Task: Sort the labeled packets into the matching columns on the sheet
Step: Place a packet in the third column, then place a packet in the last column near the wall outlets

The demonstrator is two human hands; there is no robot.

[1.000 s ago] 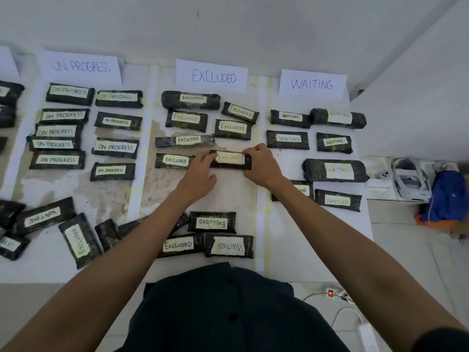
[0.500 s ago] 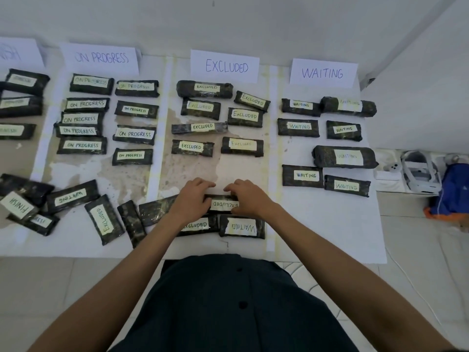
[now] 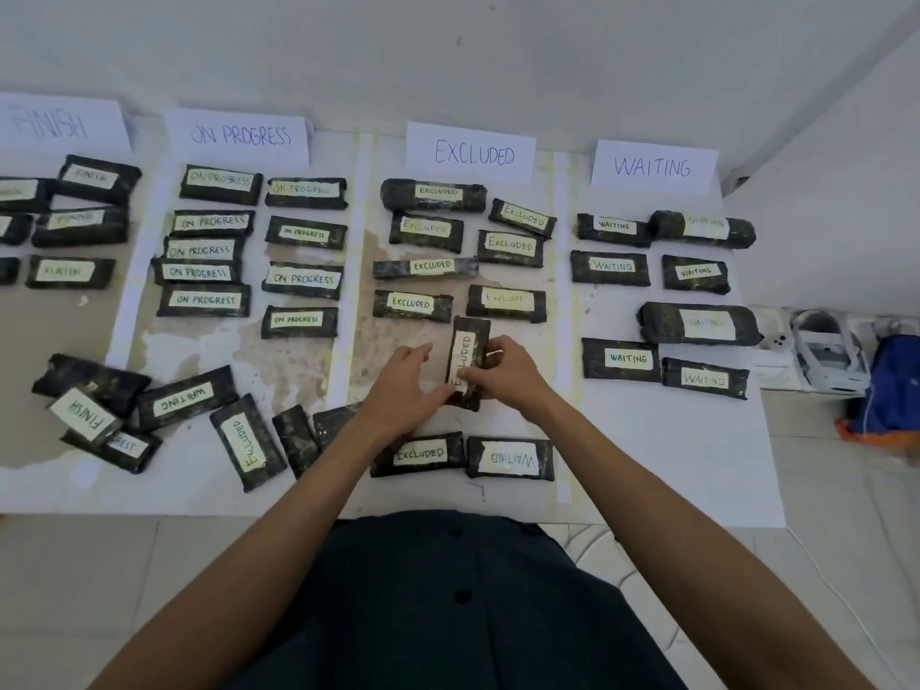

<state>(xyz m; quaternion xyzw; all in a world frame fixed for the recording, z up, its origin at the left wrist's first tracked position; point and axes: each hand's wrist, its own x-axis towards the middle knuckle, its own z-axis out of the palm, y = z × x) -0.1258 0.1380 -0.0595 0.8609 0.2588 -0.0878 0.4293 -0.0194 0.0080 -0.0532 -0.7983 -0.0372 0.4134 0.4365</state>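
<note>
EXCLUDED packet point(image 3: 467, 358): R hand point(image 3: 503, 373) pinches, L hand point(image 3: 405, 385) touches, in EXCLUDED col point(image 3: 383, 341).

FINISH card point(image 3: 59, 124) and leftmost packets point(image 3: 15, 191) cut by left edge; card lettering blurred. Lower end of upright EXCLUDED packet point(image 3: 468, 351) hidden behind right hand point(image 3: 503, 373); left hand point(image 3: 403, 385) grip unclear. Face-down packet point(image 3: 338, 420) part-hidden under forearm. Top-right roll point(image 3: 702, 229): label illegible.

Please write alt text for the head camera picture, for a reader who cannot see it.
The right hand pinches a dark packet labelled EXCLUDED, turned lengthwise, over the EXCLUDED column of a white sheet, with the left hand touching its lower end. Sorted packets lie in four signed columns; unsorted packets lie along the near edge.
</note>
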